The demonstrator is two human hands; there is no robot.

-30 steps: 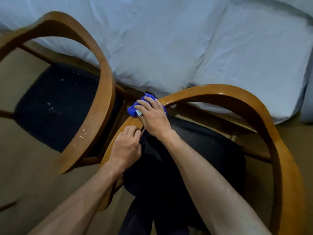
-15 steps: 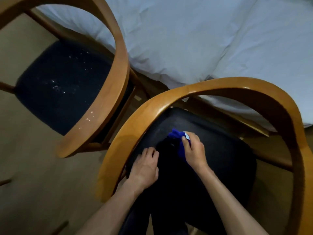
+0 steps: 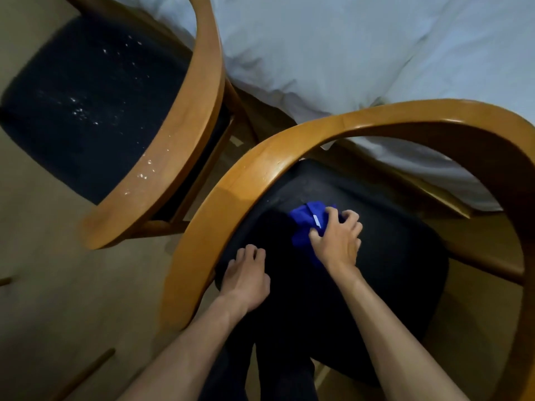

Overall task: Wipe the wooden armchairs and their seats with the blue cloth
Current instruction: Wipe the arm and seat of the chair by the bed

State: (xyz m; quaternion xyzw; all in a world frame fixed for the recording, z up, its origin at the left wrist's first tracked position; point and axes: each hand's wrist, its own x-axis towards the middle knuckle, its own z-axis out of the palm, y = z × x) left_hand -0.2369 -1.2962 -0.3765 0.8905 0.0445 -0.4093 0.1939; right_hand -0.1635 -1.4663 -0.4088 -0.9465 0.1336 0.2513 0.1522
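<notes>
Two wooden armchairs stand side by side below me. The near armchair [image 3: 260, 175] has a curved wooden rail around a dark seat [image 3: 399, 256]. My right hand [image 3: 338, 241] grips the bunched blue cloth [image 3: 307, 227] and holds it down on that seat. My left hand [image 3: 246, 279] rests on the seat's left edge, fingers loosely bent, holding nothing. The left armchair [image 3: 185, 134] has white specks on its rail and on its dark seat [image 3: 86, 105].
A bed with a white sheet [image 3: 333, 53] runs along the far side, close behind both chairs. Beige floor [image 3: 58, 285] lies to the left. My dark trouser legs [image 3: 278, 371] stand against the near seat's front.
My right hand brought the blue cloth down from the near chair's rail onto its seat. My left hand left the rail and settled on the seat's left edge.
</notes>
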